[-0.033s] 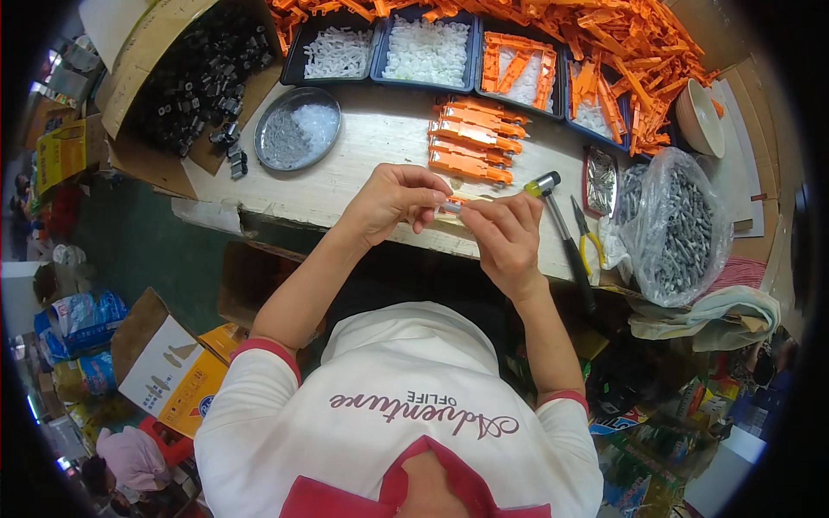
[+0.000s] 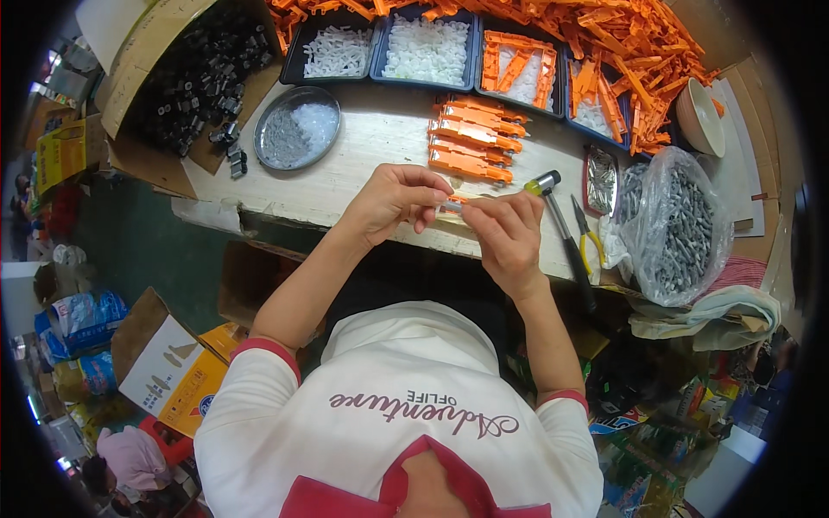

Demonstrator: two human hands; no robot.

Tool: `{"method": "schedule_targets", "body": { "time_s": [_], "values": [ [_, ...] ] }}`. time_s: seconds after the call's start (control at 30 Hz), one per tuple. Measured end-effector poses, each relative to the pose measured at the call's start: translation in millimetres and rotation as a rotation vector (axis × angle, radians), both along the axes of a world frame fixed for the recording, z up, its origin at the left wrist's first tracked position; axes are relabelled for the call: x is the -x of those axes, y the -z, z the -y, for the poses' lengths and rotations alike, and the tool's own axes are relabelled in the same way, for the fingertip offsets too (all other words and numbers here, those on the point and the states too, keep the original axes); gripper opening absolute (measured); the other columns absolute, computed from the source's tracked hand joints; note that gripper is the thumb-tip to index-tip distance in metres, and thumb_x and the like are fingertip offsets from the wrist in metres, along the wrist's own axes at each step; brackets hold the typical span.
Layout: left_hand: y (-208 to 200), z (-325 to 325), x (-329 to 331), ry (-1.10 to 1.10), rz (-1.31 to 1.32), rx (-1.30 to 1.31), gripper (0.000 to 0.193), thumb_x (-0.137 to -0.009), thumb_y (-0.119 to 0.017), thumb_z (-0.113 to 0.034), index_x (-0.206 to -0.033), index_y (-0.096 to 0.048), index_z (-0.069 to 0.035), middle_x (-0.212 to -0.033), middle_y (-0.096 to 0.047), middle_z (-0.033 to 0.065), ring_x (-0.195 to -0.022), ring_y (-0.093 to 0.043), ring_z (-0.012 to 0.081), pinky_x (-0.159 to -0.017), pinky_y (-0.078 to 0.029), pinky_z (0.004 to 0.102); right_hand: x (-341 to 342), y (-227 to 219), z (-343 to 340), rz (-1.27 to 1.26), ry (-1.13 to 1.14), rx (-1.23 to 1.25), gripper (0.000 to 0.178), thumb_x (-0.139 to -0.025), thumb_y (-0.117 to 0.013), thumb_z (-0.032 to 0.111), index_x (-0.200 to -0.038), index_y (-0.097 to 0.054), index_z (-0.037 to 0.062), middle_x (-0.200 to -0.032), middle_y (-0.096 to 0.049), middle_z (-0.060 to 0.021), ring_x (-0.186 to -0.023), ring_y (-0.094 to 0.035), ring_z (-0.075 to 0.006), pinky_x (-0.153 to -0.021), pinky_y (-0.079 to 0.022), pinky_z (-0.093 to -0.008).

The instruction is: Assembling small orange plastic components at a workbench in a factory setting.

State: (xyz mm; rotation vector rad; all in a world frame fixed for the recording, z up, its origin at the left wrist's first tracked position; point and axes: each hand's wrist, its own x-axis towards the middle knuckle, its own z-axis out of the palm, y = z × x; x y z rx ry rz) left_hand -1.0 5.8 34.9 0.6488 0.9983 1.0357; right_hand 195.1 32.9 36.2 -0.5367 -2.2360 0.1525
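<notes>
A small orange part (image 2: 455, 204) sits pinched between both hands just above the near edge of the workbench (image 2: 371, 164), about midway along it. The left hand (image 2: 393, 200) closes its thumb and fingertips on the part's left end; the right hand (image 2: 508, 231) grips the other end with curled fingers, so much of the piece is hidden. The two hands touch at the part.

Just beyond them, a row of orange assembled pieces (image 2: 473, 138) lies stacked on the bench top. To the right, a hammer (image 2: 566, 237) with a yellow-and-black head rests with its handle running toward the near edge, and yellow-handled pliers (image 2: 590, 242) lie beside it. A clear bag of grey metal pieces (image 2: 682, 229) slumps at the right end. A round metal dish (image 2: 298, 127) stands toward the left. Along the far edge sit dark trays of white parts (image 2: 427, 47), with a heap of loose orange pieces (image 2: 639, 52) at the far right corner.
</notes>
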Motion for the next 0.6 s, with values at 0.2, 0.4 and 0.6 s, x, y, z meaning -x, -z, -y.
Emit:
{"method": "schedule_targets", "body": {
  "time_s": [0.2, 0.4, 0.6],
  "values": [
    [2, 4, -15, -0.082, -0.065, -0.003, 0.015, -0.079, -0.063, -0.006, -0.091, -0.062, 0.003, -0.071, -0.061, 0.0068, -0.055, -0.055, 0.0109, -0.046, -0.044, 0.0208, -16, 8, -5, -0.063, 0.108, 0.236, 0.024, -0.067, -0.065, -0.004, -0.09, -0.061, 0.0042, -0.079, -0.06, -0.0062, -0.072, -0.052, -0.0218, -0.072, -0.037, -0.0323],
    [36, 2, -20, -0.216, -1.056, -0.799, 0.02, -0.07, -0.07, -0.013, -0.088, -0.066, -0.007, -0.083, -0.059, 0.0027, -0.083, -0.05, 0.019, -0.073, -0.037, 0.0331, -35, 15, -9, 0.031, 0.248, 0.561, 0.016, -0.073, -0.065, 0.005, -0.088, -0.062, 0.0019, -0.075, -0.058, -0.0064, -0.068, -0.051, -0.0178, -0.067, -0.037, -0.0288],
    [54, -2, -32, -0.187, -1.209, -0.81, 0.023, -0.064, -0.074, -0.016, -0.085, -0.067, -0.011, -0.093, -0.054, -0.0015, -0.095, -0.043, 0.0191, -0.081, -0.026, 0.0362, -36, 20, -14, 0.09, 0.254, 0.538, 0.017, -0.072, -0.066, 0.007, -0.088, -0.063, 0.003, -0.073, -0.057, -0.006, -0.068, -0.052, -0.019, -0.067, -0.036, -0.0303]
  ]
}}
